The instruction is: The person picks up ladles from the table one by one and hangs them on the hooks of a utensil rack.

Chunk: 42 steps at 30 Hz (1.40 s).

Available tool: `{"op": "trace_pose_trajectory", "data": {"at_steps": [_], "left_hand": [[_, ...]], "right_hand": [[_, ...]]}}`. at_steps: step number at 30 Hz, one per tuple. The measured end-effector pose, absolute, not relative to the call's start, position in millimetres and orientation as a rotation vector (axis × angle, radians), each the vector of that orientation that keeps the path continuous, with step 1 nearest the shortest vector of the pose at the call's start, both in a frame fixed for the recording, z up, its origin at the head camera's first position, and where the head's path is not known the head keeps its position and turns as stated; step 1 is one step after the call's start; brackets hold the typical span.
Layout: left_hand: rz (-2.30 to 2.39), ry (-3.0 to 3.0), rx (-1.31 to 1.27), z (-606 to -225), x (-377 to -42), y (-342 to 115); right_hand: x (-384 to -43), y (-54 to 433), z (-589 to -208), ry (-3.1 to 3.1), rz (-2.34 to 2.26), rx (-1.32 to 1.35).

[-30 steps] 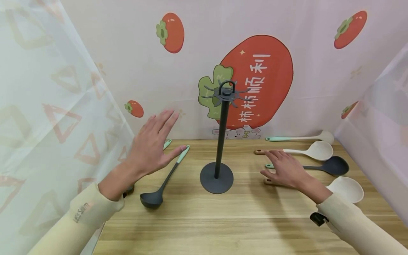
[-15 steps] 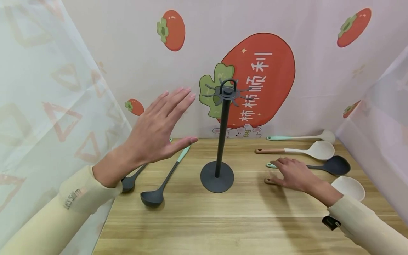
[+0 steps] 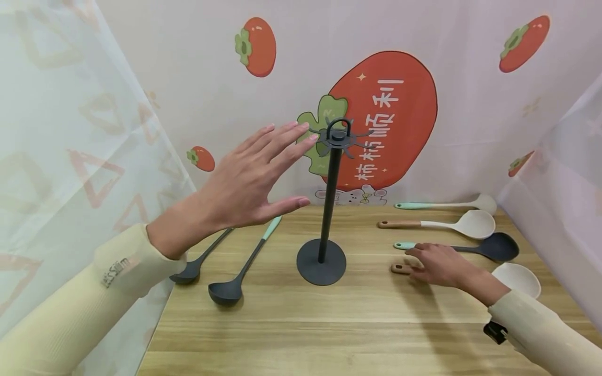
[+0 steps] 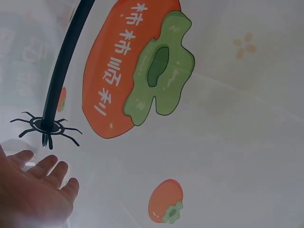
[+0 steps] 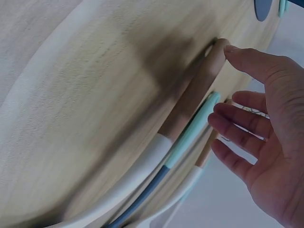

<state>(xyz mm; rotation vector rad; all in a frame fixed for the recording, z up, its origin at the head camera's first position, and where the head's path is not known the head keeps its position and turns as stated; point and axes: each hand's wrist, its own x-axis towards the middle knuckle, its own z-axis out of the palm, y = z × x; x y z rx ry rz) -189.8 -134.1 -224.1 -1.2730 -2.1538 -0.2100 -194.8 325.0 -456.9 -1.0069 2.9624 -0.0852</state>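
My left hand (image 3: 244,183) is raised with straight, spread fingers, its fingertips level with the hooked top of a black utensil stand (image 3: 331,203). In the left wrist view, the stand's ring of hooks (image 4: 46,125) shows just beyond those fingers. My right hand (image 3: 444,267) hovers low over the nearest utensil, a white-headed one (image 3: 518,279) with a brown handle (image 5: 197,90). Seen from the right wrist, the thumb tip is right at that handle's end, and the loosely bent fingers are apart from it. Behind it lies a dark spoon-like utensil (image 3: 499,247) with a mint handle (image 5: 194,128).
A white ladle with a brown handle (image 3: 476,224) and a pale utensil with a mint handle (image 3: 414,206) lie farther back on the right. Two dark utensils lie on the left: a ladle (image 3: 226,292) and another (image 3: 188,272) partly behind my left arm. Printed cloth walls surround the wooden table (image 3: 301,334).
My left hand has moved right and up toward the top of the stand. My right hand has drawn slightly right and toward me, uncovering the brown handle of the white ladle behind.
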Motion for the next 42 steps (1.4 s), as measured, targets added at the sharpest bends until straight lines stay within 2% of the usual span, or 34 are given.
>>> {"op": "trace_pose_trajectory", "data": {"at_steps": [25,42], "left_hand": [[-0.095,-2.244,-1.308,-220.7,-200.0,-113.1],[-0.216,-2.219,-1.354,-219.7,-207.4,-110.6]], "right_hand": [[-192.4,338.4,-479.9,2.889,-0.124,-1.09],[-194.1,339.2,-486.3,2.915,-0.146,-1.195]]}}
